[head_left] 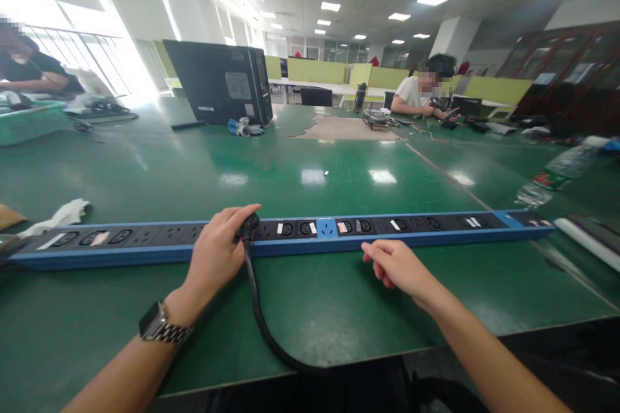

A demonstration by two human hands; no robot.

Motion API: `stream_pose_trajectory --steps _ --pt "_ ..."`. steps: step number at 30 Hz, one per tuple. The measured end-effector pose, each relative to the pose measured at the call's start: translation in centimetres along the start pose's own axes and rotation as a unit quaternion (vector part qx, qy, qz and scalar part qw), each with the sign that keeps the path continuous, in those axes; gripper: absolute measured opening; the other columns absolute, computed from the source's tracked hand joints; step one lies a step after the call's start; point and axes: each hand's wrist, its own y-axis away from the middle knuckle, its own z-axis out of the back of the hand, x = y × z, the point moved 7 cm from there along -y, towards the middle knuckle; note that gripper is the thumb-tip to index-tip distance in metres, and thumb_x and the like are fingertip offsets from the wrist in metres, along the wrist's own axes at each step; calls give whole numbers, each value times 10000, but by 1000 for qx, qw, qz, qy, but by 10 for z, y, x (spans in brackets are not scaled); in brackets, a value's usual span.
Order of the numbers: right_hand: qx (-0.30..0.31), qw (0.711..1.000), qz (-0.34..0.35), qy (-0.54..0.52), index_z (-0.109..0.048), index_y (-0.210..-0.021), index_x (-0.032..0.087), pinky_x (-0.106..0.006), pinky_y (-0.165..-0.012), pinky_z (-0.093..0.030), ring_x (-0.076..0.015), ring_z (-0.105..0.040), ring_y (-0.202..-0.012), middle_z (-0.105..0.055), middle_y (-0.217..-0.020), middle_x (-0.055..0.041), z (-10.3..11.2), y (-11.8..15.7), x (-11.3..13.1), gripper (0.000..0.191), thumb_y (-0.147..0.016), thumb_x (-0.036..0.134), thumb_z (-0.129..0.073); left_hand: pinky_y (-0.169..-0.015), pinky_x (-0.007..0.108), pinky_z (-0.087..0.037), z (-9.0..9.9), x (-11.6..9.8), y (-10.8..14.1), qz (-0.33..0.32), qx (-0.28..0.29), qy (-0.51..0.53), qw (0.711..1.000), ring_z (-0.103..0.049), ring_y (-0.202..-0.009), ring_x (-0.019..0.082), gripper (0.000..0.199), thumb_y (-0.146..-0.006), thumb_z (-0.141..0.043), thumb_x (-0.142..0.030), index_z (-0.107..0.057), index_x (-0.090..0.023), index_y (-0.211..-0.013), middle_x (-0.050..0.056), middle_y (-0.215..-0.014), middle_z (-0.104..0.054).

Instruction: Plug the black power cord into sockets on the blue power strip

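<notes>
A long blue and black power strip [290, 246] with several sockets lies across the green table. My left hand [217, 248], with a watch on its wrist, is closed around a black power plug [249, 226] at the strip's left-middle part. I cannot tell how far the plug's pins sit in a socket. From the plug a thick black cord [256, 300] curves down over the table's front edge. My right hand [394, 264] hovers by the strip's front side, right of its blue middle socket [327, 228]. Its fingers are curled in, with nothing visible in them.
Behind the strip stand a black computer case [223, 80] and blue-grey gloves [245, 128]. A water bottle [557, 171] lies at the right. White gloves [61, 216] and a green basket [31, 122] are left. One person [416, 90] sits across the table, another [36, 68] far left.
</notes>
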Motion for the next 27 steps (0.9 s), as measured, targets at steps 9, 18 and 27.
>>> stream_pose_trajectory --steps 9,18,27 --pt "-94 992 74 -33 -570 -648 196 -228 -406 -312 -103 -419 -399 -487 -469 31 8 1 -27 360 -840 501 -590 -980 383 -470 -16 -1 -6 -59 123 77 988 -597 -1114 242 402 -930 -468 -408 -548 -229 -1282 74 -1210 -660" --pt "-112 988 108 20 -555 -631 199 -248 -481 -328 -120 -417 -450 -469 -473 33 8 6 -22 368 -871 479 -551 -978 429 -472 -20 6 -4 -74 146 42 986 -614 -1129 259 402 -928 -479 -444 -574 -222 -1250 80 -1196 -682" --pt "-135 982 126 43 -545 -602 194 -252 -502 -293 -126 -407 -493 -454 -494 28 8 5 -19 389 -860 485 -555 -943 390 -497 -41 -65 -25 -80 77 139 984 -634 -1066 222 369 -936 -511 -381 -549 -219 -1265 80 -1167 -682"
